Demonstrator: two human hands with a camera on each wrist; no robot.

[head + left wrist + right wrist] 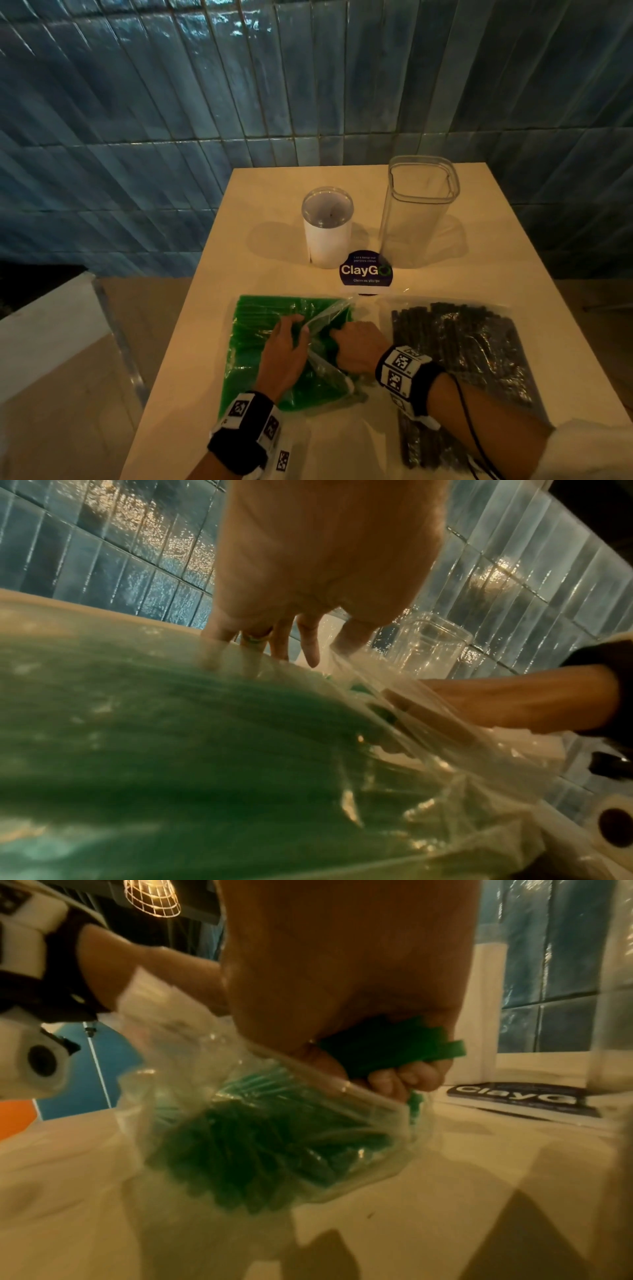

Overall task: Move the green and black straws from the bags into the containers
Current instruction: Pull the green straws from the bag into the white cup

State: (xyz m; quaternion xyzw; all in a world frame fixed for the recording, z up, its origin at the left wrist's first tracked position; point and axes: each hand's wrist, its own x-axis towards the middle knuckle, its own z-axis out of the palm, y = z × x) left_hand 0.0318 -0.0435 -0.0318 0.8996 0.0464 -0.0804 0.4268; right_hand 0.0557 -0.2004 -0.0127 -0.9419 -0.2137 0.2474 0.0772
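Note:
A clear bag of green straws [253, 329] lies on the cream table [274, 192], front left. My left hand [294, 329] presses down on it with straight fingers [310, 650], thumb against the raised plastic flap [329, 313]. My right hand [352, 342] reaches into the bag's mouth, and its fingers [394, 1080] curl round a bundle of green straws [387, 1045]. The bag of black straws [479, 346] lies to the right, partly under my right forearm. Behind stand a white round container [327, 240] and a taller clear square container [419, 219], both upright with nothing inside.
A dark round "ClayGo" sticker [365, 272] lies between the containers and the bags. A blue tiled wall [239, 85] rises behind the table. A white ledge [44, 329] stands at the left, past the table's edge.

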